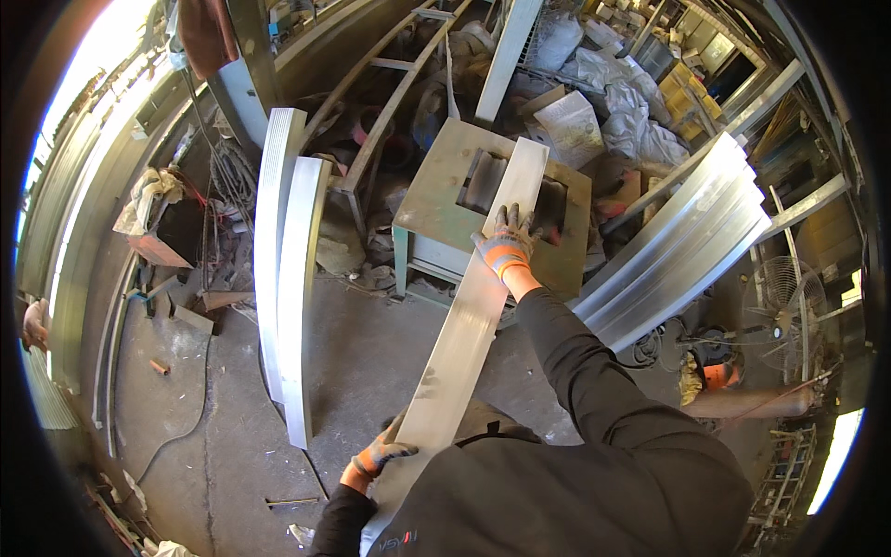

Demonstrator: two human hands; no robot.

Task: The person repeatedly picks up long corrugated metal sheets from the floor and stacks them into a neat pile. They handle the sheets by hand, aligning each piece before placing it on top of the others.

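Observation:
A long, flat silvery metal profile (pixel 457 348) slants from beside my body up across the top of a green-grey metal machine table (pixel 434 190). My right hand (pixel 507 243), in a grey and orange work glove, lies on the profile's upper face near its far end, fingers spread. Close to my body my left hand (pixel 379 455), gloved alike, grips the profile's left edge, with some fingers hidden. Beneath the far end, the table top has a dark opening with a roller-like part (pixel 484 181) showing to the left of the profile.
Two upright-leaning metal profiles (pixel 295 306) stand at left. Several wide profiles (pixel 673 246) lean at right, near a fan (pixel 784 297). Behind the table are white sacks (pixel 626 102) and a cardboard box (pixel 568 128). A cable (pixel 190 432) crosses the floor. Another person's hand (pixel 35 325) shows far left.

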